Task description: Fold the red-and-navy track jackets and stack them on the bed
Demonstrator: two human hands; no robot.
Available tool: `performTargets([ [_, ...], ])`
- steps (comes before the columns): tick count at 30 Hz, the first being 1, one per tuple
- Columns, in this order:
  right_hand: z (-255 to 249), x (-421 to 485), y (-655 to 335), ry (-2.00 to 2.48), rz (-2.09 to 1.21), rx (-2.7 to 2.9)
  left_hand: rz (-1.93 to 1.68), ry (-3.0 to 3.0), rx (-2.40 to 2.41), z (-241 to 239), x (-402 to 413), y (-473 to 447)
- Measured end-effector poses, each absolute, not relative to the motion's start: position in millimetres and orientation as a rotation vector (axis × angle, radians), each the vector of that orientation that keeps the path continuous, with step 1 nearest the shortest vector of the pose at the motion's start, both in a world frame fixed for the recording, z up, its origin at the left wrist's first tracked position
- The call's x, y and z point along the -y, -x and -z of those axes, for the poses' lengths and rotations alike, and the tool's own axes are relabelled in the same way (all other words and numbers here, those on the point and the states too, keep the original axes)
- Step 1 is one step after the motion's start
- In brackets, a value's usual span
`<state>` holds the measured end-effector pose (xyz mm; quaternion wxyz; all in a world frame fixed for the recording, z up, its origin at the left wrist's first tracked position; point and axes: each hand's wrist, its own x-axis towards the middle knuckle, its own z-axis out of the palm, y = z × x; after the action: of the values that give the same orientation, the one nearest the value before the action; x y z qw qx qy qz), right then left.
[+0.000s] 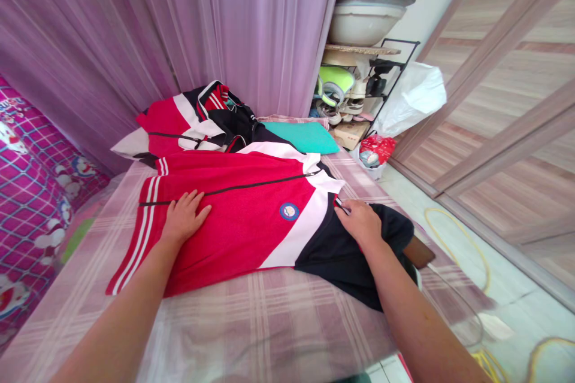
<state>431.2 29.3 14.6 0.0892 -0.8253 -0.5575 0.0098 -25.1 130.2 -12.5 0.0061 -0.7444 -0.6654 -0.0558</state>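
Bare forearms (413,305) enter from the lower edge, nearest the camera, both reaching over a mauve-and-cream plaid cloth (265,323). On this cloth lies a red, white and black zip-front jacket (242,215), spread flat with the front upward, striped hem to the left, white collar to the right. Black zip (256,184) runs between hem and collar; round blue-and-white badge (289,211) sits on the red chest, beside the slanting white band.

Left hand (186,215): rests palm down on the red lower front, over the zip line near the hem. Grip unclosed, fingers slightly apart.

Right hand (360,220): at the black shoulder portion, just beside the collar, fingers bent against a white-striped edge. Whether the grip is clamped on the fabric cannot be told.

Right of the right hand: bunched black fabric, then a flat brown object (418,252) partly hidden by that fabric, with a pale cable (462,298) close by.

Beyond the jacket: a rumpled second garment of like colours (166,122), its near edge meeting the first jacket, and a flat teal piece (300,137). Purple pleated curtain (251,18) hangs behind both.
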Motion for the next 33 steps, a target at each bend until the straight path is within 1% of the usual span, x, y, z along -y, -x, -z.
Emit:
performTargets([
  [9,-23.8,-22.8,-420.3,2.621,0.046,1.733,0.21,2.331,2.069,16.4,-133.5,28.9],
  [15,-28.5,-11.4,-430.7,2.66,-0.058,1.573,0.18,2.343,2.075,14.2,-134.2,28.4],
  [20,-28.9,-17.4,-431.6,2.599,-0.014,1.604,0.194,2.341,2.074,13.7,-134.2,27.7],
  [24,-34.0,-20.7,-414.9,2.423,0.076,1.716,0.218,2.341,2.061,14.6,-133.9,28.2],
  [26,-38.2,-18.2,-404.4,2.384,0.012,1.773,0.215,2.343,2.067,14.8,-133.8,28.2],
  [30,-43.4,-4.1,-396.6,2.546,-0.178,1.768,0.21,2.341,2.07,14.7,-134.0,27.7],
  [33,-41.9,8.1,-403.6,2.557,-0.214,1.828,0.209,2.343,2.073,14.1,-134.2,27.4],
])
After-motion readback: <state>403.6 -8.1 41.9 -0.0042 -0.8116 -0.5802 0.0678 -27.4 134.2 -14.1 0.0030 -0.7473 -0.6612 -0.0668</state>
